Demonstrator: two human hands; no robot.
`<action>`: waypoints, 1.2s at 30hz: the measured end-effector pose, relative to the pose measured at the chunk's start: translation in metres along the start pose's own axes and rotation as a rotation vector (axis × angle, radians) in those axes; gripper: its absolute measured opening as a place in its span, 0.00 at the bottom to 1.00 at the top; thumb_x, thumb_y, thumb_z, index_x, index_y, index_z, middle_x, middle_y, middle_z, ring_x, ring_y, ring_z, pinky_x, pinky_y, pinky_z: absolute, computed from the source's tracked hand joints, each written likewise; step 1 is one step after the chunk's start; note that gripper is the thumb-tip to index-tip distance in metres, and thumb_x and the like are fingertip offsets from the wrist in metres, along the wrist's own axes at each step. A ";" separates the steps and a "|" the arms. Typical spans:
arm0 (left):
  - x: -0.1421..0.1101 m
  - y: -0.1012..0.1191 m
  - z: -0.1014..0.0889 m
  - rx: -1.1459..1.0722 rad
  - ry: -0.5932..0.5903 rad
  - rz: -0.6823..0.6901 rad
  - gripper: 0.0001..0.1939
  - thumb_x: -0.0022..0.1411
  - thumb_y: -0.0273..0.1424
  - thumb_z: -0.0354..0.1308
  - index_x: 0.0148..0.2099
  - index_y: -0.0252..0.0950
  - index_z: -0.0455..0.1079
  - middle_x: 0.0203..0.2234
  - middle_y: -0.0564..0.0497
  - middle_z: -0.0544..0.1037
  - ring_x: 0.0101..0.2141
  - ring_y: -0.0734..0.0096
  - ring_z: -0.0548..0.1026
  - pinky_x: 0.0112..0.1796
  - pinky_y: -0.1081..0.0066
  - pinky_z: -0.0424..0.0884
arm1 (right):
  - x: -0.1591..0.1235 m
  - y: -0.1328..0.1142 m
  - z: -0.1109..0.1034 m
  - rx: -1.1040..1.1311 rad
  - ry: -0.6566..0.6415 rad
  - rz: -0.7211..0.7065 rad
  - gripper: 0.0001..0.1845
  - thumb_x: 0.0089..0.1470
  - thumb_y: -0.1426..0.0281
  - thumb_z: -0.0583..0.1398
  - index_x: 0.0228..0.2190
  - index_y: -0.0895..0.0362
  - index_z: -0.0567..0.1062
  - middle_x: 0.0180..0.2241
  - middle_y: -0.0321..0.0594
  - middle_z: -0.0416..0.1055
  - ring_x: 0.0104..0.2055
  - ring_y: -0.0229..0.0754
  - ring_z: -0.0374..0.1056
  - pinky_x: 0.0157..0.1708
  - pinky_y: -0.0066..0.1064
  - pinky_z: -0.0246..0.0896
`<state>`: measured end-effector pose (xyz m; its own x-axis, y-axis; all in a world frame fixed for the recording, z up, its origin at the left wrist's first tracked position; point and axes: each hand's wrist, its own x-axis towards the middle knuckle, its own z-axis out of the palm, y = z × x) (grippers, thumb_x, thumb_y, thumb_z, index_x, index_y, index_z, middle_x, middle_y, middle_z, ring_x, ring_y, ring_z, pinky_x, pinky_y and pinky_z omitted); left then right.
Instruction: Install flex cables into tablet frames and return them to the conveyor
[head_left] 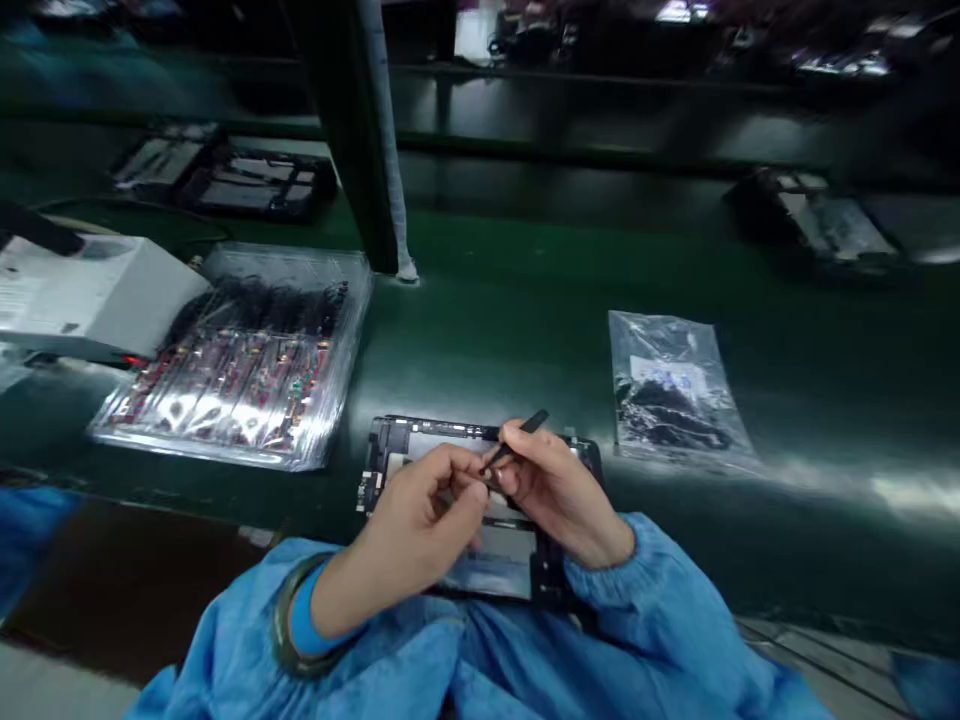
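A black device frame with an opened back (397, 445) lies on the green belt right in front of me. My right hand (559, 495) is closed round thin black tweezers (525, 432), whose tips point down to the left between my hands. My left hand (416, 525) hovers over the frame with fingers curled and thumb and forefinger pinched near the tweezer tips; whether it holds a small part is too small to tell. Both arms wear blue sleeves, and the left wrist carries a dark strap (289, 625).
A clear tray of small circuit boards (240, 385) sits to the left, beside a white box (90, 295). A plastic bag of dark parts (671, 390) lies to the right. A dark post (360, 130) rises behind. More trays rest on the far belt.
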<state>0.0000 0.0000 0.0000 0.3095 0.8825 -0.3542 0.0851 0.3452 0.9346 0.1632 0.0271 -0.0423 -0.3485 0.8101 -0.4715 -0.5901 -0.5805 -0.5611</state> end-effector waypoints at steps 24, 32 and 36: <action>-0.010 -0.015 -0.074 0.449 0.698 0.273 0.13 0.64 0.34 0.56 0.48 0.36 0.67 0.38 0.49 0.76 0.29 0.75 0.75 0.25 0.76 0.72 | 0.011 -0.002 -0.003 -0.732 0.375 -0.470 0.17 0.48 0.58 0.67 0.30 0.57 0.72 0.19 0.35 0.74 0.23 0.40 0.74 0.25 0.29 0.74; -0.020 -0.016 -0.077 0.543 0.818 0.359 0.09 0.65 0.34 0.56 0.45 0.38 0.71 0.34 0.52 0.78 0.27 0.76 0.75 0.31 0.73 0.72 | 0.009 0.001 -0.006 -1.076 0.431 -0.574 0.14 0.52 0.57 0.63 0.29 0.56 0.73 0.22 0.37 0.75 0.24 0.42 0.75 0.28 0.31 0.72; -0.018 -0.013 -0.115 0.865 1.107 0.453 0.10 0.66 0.33 0.54 0.45 0.36 0.72 0.33 0.49 0.77 0.31 0.70 0.75 0.35 0.69 0.72 | 0.007 -0.001 -0.005 -0.846 0.475 -0.533 0.17 0.48 0.55 0.66 0.29 0.56 0.72 0.20 0.37 0.75 0.22 0.42 0.75 0.26 0.29 0.73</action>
<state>-0.1154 0.0165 -0.0096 -0.3675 0.7872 0.4953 0.8298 0.0371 0.5568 0.1649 0.0328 -0.0489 0.2244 0.9640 -0.1428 0.1696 -0.1829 -0.9684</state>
